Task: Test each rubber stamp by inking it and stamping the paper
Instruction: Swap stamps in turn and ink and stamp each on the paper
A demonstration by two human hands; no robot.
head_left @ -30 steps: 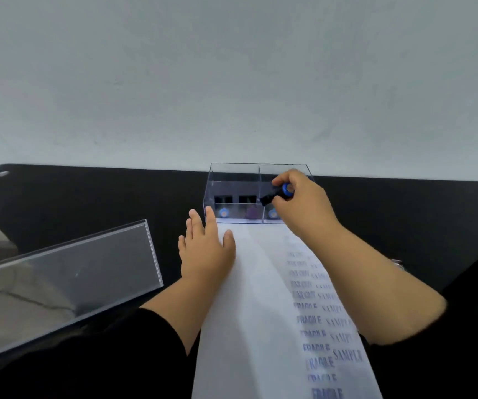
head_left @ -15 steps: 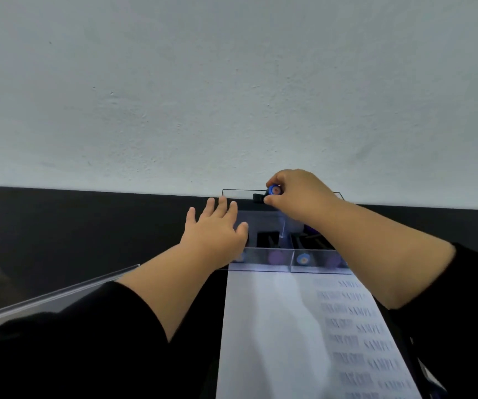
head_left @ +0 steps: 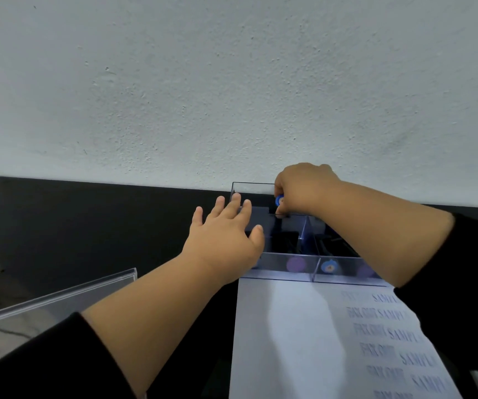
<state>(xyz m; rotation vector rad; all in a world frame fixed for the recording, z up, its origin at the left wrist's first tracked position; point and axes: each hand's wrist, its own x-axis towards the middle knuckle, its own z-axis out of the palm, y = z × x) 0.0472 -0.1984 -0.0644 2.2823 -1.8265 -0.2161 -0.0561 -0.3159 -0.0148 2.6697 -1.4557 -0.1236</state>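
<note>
Over the clear box point(head_left: 278, 273) at the bench's point(head_left: 88, 226) far edge, the right hand point(head_left: 304, 188) pinches a blue-capped stamp point(head_left: 279, 200) — best lowered straight, clear of the divider. Left hand point(head_left: 226, 237) hovers flat, fingers spread. Inside lie other stamps, purple and blue caps facing the stamped paper point(head_left: 304, 341).

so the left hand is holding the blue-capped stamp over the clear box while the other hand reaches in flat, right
Not quite: the head view shows the right hand pinching the blue-capped stamp over the clear box. The left hand is the one reaching in flat, with straight fingers and holding nothing.
</note>
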